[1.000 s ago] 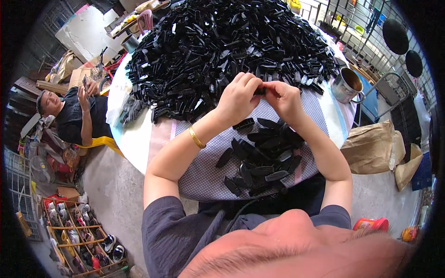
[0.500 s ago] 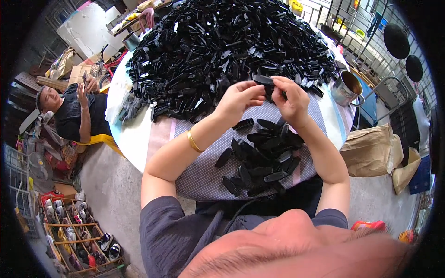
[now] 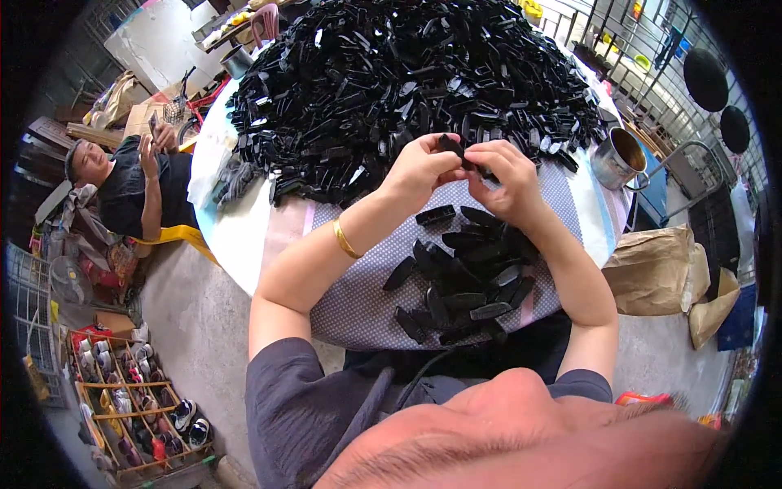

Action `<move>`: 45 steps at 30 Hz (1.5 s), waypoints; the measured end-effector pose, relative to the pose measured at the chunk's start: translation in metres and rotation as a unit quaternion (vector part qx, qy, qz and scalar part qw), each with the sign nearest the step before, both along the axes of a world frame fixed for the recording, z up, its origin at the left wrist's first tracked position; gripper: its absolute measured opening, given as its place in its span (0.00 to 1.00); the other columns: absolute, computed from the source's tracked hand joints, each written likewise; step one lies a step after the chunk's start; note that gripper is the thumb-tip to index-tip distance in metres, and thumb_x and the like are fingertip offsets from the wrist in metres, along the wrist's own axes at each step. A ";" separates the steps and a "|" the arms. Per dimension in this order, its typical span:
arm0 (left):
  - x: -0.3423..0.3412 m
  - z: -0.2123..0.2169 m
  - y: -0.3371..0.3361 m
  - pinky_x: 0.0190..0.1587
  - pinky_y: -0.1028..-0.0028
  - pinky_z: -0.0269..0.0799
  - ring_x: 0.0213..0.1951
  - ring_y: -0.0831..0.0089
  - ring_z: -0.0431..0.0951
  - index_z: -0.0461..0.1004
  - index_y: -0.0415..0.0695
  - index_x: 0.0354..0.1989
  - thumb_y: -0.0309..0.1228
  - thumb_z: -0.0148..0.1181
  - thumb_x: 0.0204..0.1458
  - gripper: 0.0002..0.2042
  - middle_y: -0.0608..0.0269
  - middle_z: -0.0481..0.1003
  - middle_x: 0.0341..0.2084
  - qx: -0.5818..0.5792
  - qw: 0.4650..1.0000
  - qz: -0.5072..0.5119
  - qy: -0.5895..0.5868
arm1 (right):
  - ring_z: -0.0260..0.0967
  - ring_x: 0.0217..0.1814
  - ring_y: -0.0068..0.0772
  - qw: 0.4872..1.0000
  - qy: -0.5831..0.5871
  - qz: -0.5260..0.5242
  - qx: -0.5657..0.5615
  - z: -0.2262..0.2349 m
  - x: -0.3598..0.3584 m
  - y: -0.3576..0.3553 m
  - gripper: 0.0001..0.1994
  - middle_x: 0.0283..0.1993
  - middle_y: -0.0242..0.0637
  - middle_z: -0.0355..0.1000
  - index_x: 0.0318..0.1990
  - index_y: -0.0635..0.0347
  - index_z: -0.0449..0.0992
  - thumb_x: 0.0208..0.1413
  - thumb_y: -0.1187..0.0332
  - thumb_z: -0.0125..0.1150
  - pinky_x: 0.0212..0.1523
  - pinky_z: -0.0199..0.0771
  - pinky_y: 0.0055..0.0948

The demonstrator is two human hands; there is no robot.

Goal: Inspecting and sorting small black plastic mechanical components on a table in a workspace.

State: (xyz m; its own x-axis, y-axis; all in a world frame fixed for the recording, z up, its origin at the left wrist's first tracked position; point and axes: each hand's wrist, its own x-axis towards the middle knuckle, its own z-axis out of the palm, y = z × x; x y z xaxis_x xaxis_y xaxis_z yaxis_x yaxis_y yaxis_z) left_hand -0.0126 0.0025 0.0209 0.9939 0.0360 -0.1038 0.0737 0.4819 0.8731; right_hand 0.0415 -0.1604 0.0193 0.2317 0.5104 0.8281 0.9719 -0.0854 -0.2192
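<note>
Both hands meet over the near side of a round table, in front of the big pile. Between the fingertips they hold a small oblong black plastic piece (image 3: 450, 145), tilted. My left hand (image 3: 422, 169), with a gold bangle at its wrist, pinches it from the left. My right hand (image 3: 507, 181) has its fingers closed on the piece's right end, hiding part of it. Beyond them rises a large pile of similar black pieces (image 3: 383, 90). Nearer to me, a smaller heap of black pieces (image 3: 468, 281) lies on the patterned tablecloth (image 3: 350, 285).
A metal mug (image 3: 617, 159) stands at the table's right edge. Grey gloves (image 3: 236, 181) lie at its left edge. Brown paper sacks (image 3: 656, 273) are on the floor at right. At left sits another person (image 3: 134, 183) holding a phone; a shoe rack (image 3: 134, 407) stands below.
My left fingers, loosely spread beside the piece before, have closed on it. The piece has turned from nearly level to tilted, and my right hand has shifted its grip.
</note>
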 end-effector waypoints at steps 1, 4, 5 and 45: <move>0.000 0.000 0.000 0.38 0.75 0.75 0.34 0.69 0.75 0.64 0.33 0.46 0.16 0.52 0.45 0.16 0.56 0.72 0.34 0.000 1.000 0.001 0.001 | 0.71 0.36 0.42 1.000 0.001 0.001 0.000 0.000 -0.001 0.001 0.13 0.36 0.41 0.72 0.34 0.62 0.72 0.36 0.77 0.61 0.35 0.73 0.32; -0.002 0.001 -0.003 0.38 0.75 0.75 0.34 0.69 0.75 0.63 0.33 0.46 0.16 0.53 0.44 0.18 0.56 0.71 0.35 0.016 1.000 0.017 -0.004 | 0.72 0.37 0.42 0.999 0.032 -0.006 0.006 -0.002 -0.004 0.003 0.14 0.37 0.43 0.73 0.36 0.64 0.73 0.37 0.77 0.61 0.37 0.74 0.31; -0.001 -0.001 -0.005 0.38 0.76 0.74 0.34 0.71 0.75 0.63 0.33 0.46 0.16 0.54 0.44 0.18 0.57 0.71 0.34 0.035 0.999 0.027 -0.029 | 0.72 0.38 0.42 0.995 0.100 -0.006 0.018 -0.006 -0.005 0.005 0.14 0.38 0.45 0.72 0.37 0.66 0.73 0.38 0.76 0.61 0.38 0.74 0.31; 0.006 -0.028 -0.016 0.39 0.78 0.71 0.35 0.76 0.73 0.63 0.35 0.50 0.15 0.52 0.43 0.21 0.61 0.72 0.33 0.073 0.994 0.055 -0.065 | 0.72 0.37 0.49 0.994 0.061 -0.062 -0.065 -0.012 -0.012 0.006 0.17 0.39 0.53 0.71 0.43 0.71 0.68 0.42 0.79 0.56 0.38 0.74 0.34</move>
